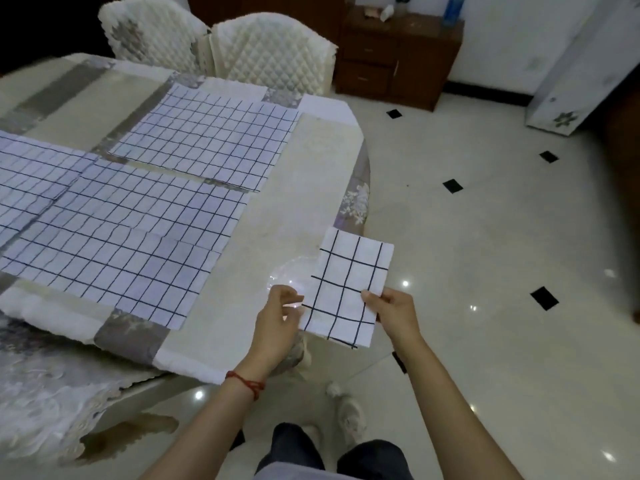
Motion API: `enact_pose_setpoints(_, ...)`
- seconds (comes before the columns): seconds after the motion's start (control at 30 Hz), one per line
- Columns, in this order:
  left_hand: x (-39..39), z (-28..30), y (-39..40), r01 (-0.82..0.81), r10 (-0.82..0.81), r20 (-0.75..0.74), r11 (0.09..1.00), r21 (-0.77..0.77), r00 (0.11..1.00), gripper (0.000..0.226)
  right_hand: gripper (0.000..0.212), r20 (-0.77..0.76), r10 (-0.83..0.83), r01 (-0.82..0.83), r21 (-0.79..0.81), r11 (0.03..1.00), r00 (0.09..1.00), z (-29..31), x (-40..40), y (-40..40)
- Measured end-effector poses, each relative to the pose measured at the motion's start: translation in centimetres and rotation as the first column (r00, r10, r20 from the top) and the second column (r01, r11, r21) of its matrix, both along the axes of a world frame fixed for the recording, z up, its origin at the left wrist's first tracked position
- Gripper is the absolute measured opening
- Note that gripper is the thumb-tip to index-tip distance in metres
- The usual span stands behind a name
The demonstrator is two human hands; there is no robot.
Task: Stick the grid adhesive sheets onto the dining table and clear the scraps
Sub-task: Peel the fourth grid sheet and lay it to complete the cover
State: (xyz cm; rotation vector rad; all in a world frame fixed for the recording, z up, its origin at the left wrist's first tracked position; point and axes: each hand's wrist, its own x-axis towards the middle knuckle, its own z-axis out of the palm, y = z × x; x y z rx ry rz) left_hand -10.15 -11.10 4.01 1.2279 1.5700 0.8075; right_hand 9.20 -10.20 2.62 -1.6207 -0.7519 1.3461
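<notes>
A small white sheet with a black grid (pixel 349 289) hangs in the air past the table's right edge. My right hand (pixel 394 313) pinches its lower right edge. My left hand (pixel 278 320) pinches a thin clear film (pixel 291 275) that curls away from the sheet's left side. Three larger grid sheets lie flat on the dining table (pixel 304 188): one at the back (pixel 207 140), one in the middle (pixel 128 237), one at the far left (pixel 31 174).
Two quilted white chairs (pixel 270 50) stand behind the table. A brown wooden cabinet (pixel 394 57) is against the far wall. Glossy tiled floor (pixel 485 237) with black diamond insets lies to the right. A lace cloth (pixel 41 403) drapes the table's near edge.
</notes>
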Motion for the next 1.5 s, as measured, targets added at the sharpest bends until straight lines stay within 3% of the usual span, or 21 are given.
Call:
enact_pose_setpoints(0.07,1.7,0.2,0.0,-0.028,0.035,-0.143,0.998,0.056,0.989,0.03,0.028,0.107,-0.042,0.034,0.076,0.997,0.993,0.3,0.3,-1.0)
enact_pose_setpoints(0.17,5.4,1.2,-0.2,0.155,-0.122,-0.201,0.975,0.156,0.972,0.032,0.044,0.232,-0.097,0.059,0.166,0.984,0.968,1.0,1.0,-2.4)
enact_pose_setpoints(0.3,11.2,3.1,-0.6,0.247,-0.233,0.157,0.966,-0.074,0.96,0.029,0.04,0.365,-0.137,0.064,0.205,0.977,0.921,1.6,3.2,-3.8)
enact_pose_setpoints(0.47,17.5,3.8,0.0,0.272,-0.188,0.359,0.941,-0.2,0.914,0.01,0.04,0.38,-0.149,0.062,0.232,0.971,0.913,2.0,8.1,-4.5)
enact_pose_setpoints(0.67,26.1,3.6,1.2,0.284,-0.169,0.395,0.925,-0.252,0.903,0.037,0.049,0.266,-0.011,-0.034,0.163,0.986,0.964,2.7,18.0,-4.6)
enact_pose_setpoints(0.73,29.3,3.7,1.5,0.267,-0.159,0.379,0.93,-0.253,0.912,0.044,0.043,0.239,0.022,-0.055,0.129,0.99,0.971,3.0,21.7,-4.6)
enact_pose_setpoints(0.8,32.3,3.9,2.1,0.253,-0.154,0.36,0.935,-0.248,0.92,0.035,0.021,0.18,-0.035,0.013,0.124,0.992,0.983,3.3,25.4,-4.5)
enact_pose_setpoints(0.9,35.6,4.2,3.8,0.196,-0.113,0.313,0.949,-0.249,0.943,0.03,0.036,0.157,-0.254,0.231,0.148,0.962,0.954,2.9,31.6,-4.3)
enact_pose_setpoints(0.97,37.0,4.3,5.2,0.171,-0.101,0.273,0.955,-0.244,0.957,0.029,0.034,0.187,-0.389,0.36,0.171,0.917,0.902,2.7,35.4,-4.1)
enact_pose_setpoints(1.13,38.8,4.8,8.0,0.179,-0.137,0.227,0.968,-0.175,0.964,0.016,0.041,0.267,-0.489,0.474,0.124,0.872,0.83,1.8,41.6,-2.0)
enact_pose_setpoints(1.23,40.1,5.5,9.5,0.191,-0.144,0.262,0.968,-0.164,0.954,0.018,0.018,0.296,-0.469,0.475,0.056,0.878,0.832,1.2,43.1,0.2)
enact_pose_setpoints(1.3,40.9,5.8,10.7,0.216,-0.165,0.289,0.965,-0.151,0.943,0.02,0.021,0.337,-0.441,0.454,0.045,0.89,0.832,1.1,43.2,1.8)
enact_pose_setpoints(1.4,41.9,5.9,13.0,0.207,-0.158,0.332,0.971,-0.117,0.93,0.022,0.032,0.376,-0.432,0.405,0.153,0.901,0.82,2.1,42.5,4.8)
enact_pose_setpoints(1.5,42.8,5.6,15.8,0.203,-0.165,0.348,0.976,-0.076,0.923,0.022,0.007,0.309,-0.301,0.229,0.249,0.941,0.902,4.6,40.8,8.8)
